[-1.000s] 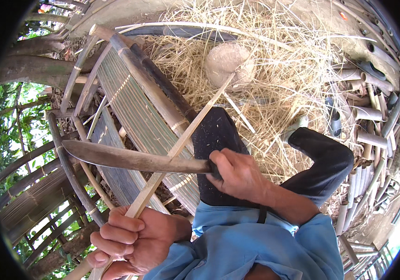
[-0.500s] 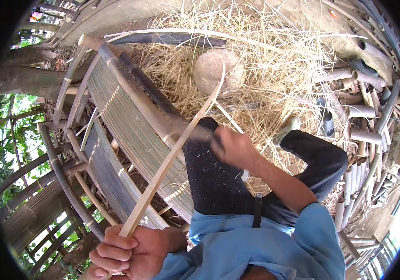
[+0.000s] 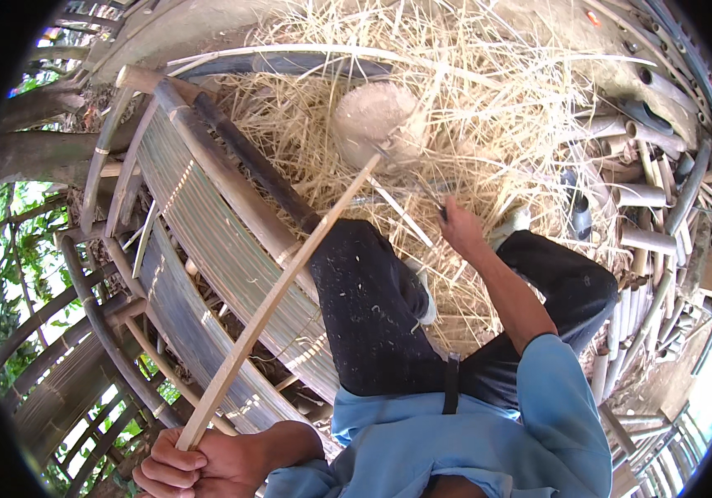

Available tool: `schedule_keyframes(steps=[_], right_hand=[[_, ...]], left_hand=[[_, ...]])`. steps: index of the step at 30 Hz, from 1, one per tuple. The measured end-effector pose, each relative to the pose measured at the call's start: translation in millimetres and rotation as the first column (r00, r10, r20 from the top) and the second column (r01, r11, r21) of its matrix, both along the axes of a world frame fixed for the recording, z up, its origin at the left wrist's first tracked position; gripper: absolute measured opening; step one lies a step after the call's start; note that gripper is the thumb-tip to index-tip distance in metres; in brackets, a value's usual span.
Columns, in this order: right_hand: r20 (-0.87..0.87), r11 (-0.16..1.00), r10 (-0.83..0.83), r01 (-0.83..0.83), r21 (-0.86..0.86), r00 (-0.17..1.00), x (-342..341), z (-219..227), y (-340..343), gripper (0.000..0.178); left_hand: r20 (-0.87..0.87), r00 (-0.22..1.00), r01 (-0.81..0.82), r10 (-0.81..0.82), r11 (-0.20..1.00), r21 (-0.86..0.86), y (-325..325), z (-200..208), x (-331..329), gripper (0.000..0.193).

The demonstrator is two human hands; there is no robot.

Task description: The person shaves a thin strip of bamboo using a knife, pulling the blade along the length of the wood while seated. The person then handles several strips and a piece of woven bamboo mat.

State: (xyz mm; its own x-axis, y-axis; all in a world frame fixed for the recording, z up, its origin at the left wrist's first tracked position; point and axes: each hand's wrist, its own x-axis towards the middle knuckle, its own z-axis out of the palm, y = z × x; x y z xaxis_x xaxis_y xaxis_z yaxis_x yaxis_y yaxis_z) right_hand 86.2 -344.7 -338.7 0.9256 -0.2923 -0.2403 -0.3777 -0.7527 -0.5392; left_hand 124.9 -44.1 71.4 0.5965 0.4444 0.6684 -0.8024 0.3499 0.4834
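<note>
My left hand [image 3: 198, 465] is closed around the lower end of a long pale bamboo strip [image 3: 281, 290]. The strip slants up and to the right across my knee, and its far tip reaches a round wooden block [image 3: 368, 120]. My right hand [image 3: 460, 226] is stretched forward past my knee and grips the handle of a long knife [image 3: 414, 181]. The motion-blurred blade points toward the strip's tip beside the block. I sit in black trousers [image 3: 373, 307] and a blue shirt.
A slatted bamboo bench [image 3: 207, 241] runs along my left side. A thick heap of pale bamboo shavings [image 3: 497, 100] covers the ground in front. Cut bamboo poles [image 3: 655, 207] are stacked at the right. A bamboo fence with green leaves behind it is at the far left.
My right hand swung the knife from across the strip near my lap up and forward to the strip's far tip. My left hand stayed low on the strip.
</note>
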Motion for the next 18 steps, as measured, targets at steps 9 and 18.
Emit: schedule_keyframes(steps=[9,18], right_hand=[[-0.078,0.995,-0.098,0.1,0.018,0.992,7,-4,-16,0.027],[0.342,0.966,0.203,-0.244,0.082,0.918,-3,189,74,0.024]], left_hand=[[-0.006,0.992,0.127,-0.127,0.988,0.087,10,-2,2,0.045],[0.081,0.946,0.307,-0.315,0.947,0.093,0,-4,-14,0.05]])
